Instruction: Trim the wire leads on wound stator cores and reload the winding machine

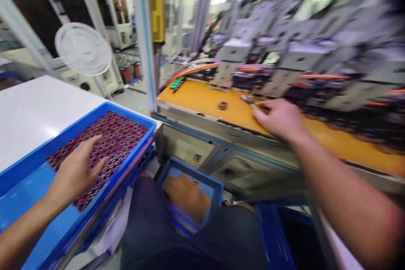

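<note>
My left hand (77, 166) hovers over or rests on rows of small red, dark and pale parts (118, 135) in a blue tray (104, 112). Its thumb and fingers are apart and nothing shows between them; whether it touches the parts I cannot tell. Over the orange work surface (196, 93), my right hand (280, 118) pinches a slim tool with grey and green parts (248, 100), its exact kind blurred. To the left of that tool, a small dark ring-shaped part (223, 105) sits on the orange surface.
Grey machine units (236, 50) with orange tubes line the back of the bench. Green pieces (177, 83) lie at its left end. A white fan (84, 48) stands beyond the white table (47, 101). Below, between my knees, is a blue bin (218, 185) with brown material.
</note>
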{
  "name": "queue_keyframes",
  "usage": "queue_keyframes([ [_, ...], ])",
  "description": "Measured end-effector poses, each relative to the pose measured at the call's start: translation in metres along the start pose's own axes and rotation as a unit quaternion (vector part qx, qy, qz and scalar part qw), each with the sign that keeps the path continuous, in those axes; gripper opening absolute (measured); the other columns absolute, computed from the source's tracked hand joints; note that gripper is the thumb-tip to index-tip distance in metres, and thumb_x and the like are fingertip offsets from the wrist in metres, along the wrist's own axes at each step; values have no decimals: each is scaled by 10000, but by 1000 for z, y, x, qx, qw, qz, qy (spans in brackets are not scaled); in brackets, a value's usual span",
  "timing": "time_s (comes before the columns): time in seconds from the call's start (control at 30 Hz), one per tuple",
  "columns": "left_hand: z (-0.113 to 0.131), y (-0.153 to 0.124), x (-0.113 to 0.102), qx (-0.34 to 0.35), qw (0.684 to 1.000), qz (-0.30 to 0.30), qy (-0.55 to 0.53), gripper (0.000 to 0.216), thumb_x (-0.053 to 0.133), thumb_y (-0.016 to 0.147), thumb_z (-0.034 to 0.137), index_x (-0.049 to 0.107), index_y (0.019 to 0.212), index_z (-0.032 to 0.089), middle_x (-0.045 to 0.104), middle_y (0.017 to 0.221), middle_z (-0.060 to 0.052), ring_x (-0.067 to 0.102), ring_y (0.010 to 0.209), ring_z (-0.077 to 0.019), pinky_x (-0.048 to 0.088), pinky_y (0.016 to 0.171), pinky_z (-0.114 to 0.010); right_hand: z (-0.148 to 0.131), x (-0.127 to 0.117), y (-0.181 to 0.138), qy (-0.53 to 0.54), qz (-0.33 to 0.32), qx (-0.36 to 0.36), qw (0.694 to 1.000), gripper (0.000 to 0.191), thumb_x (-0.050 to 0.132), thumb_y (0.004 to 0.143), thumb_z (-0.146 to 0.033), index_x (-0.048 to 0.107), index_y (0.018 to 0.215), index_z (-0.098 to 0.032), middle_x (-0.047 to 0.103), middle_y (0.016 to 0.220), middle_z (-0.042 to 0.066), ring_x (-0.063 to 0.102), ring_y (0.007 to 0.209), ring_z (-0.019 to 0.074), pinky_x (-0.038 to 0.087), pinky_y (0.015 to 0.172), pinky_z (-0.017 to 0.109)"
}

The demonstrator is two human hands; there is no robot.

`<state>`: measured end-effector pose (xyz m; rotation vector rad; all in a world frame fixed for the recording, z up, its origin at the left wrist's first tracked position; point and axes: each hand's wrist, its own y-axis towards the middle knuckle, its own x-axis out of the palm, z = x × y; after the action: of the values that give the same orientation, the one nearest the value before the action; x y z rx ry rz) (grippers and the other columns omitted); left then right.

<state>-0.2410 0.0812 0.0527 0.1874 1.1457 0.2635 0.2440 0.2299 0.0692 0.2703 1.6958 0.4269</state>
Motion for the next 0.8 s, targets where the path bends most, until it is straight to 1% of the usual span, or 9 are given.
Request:
queue_keyframes([
  [0.07, 70, 54, 18, 98, 993, 5, -63, 615, 669, 753, 438, 551, 1302, 186, 645, 1254, -165, 581, 1182, -385, 393, 1066, -565, 16, -5, -1, -25, -24, 45, 998, 262, 549, 936, -269, 709, 962, -63, 693, 1004, 171, 641, 1009, 247, 502, 861, 351],
  [0.2, 204, 133, 84, 158, 972, -52, -163, 553, 758, 718, 292, 591, 1229, 163, 707, 1085, -123, 659, 1034, -281, 473, 991, -440, 22, -5, 4, -22, -36, 72, 997, 264, 582, 935, -317, 676, 1044, -96, 672, 1099, 130, 618, 1057, 221, 482, 941, 382],
  [0.27, 249, 156, 118, 157, 965, -69, -196, 625, 811, 664, 279, 576, 1222, 124, 714, 976, -118, 685, 923, -260, 521, 893, -404, 21, -6, 5, -16, -35, 75, 996, 281, 581, 949, -370, 650, 1060, -121, 655, 1115, 96, 614, 1057, 206, 491, 948, 409],
  [0.33, 276, 168, 142, 145, 960, -70, -228, 694, 844, 616, 273, 555, 1225, 107, 701, 908, -102, 681, 887, -259, 527, 852, -400, 21, -8, 5, -12, -35, 72, 997, 287, 580, 954, -391, 639, 1063, -132, 645, 1123, 83, 612, 1060, 204, 501, 945, 419],
  [0.43, 292, 168, 153, 125, 950, -61, -280, 651, 827, 613, 230, 554, 1195, 129, 665, 829, -46, 668, 857, -239, 517, 855, -400, 24, -8, 3, -3, -28, 68, 997, 285, 579, 958, -385, 632, 1085, -136, 636, 1146, 85, 608, 1075, 208, 505, 950, 426],
  [0.53, 288, 144, 140, 131, 927, -69, -344, 622, 768, 655, 199, 520, 1224, 158, 650, 873, -24, 664, 791, -184, 534, 832, -365, 27, -8, 6, 19, -15, 65, 998, 279, 586, 953, -382, 633, 1079, -138, 640, 1137, 80, 611, 1072, 208, 503, 954, 436],
  [0.63, 269, 95, 115, 146, 897, -89, -409, 662, 713, 714, 231, 422, 1306, 172, 665, 1018, -63, 682, 807, -150, 558, 812, -324, 24, -15, 7, 58, 14, 50, 997, 258, 604, 935, -323, 648, 1066, -106, 656, 1120, 117, 609, 1088, 229, 487, 977, 433],
  [0.7, 251, 54, 100, 144, 880, -94, -443, 657, 698, 739, 235, 387, 1315, 186, 677, 1069, -83, 692, 883, -153, 564, 826, -312, 13, -25, -3, 89, 50, 30, 994, 290, 582, 935, -266, 635, 1136, -63, 634, 1198, 175, 569, 1175, 250, 446, 1040, 413],
  [0.8, 223, -4, 85, 115, 833, -106, -531, 589, 726, 751, 172, 439, 1265, 202, 710, 1063, -85, 704, 914, -149, 574, 830, -289, -19, -47, -47, 144, 97, -14, 985, 368, 519, 969, -274, 565, 1269, -66, 576, 1320, 178, 536, 1233, 226, 427, 1068, 363],
])
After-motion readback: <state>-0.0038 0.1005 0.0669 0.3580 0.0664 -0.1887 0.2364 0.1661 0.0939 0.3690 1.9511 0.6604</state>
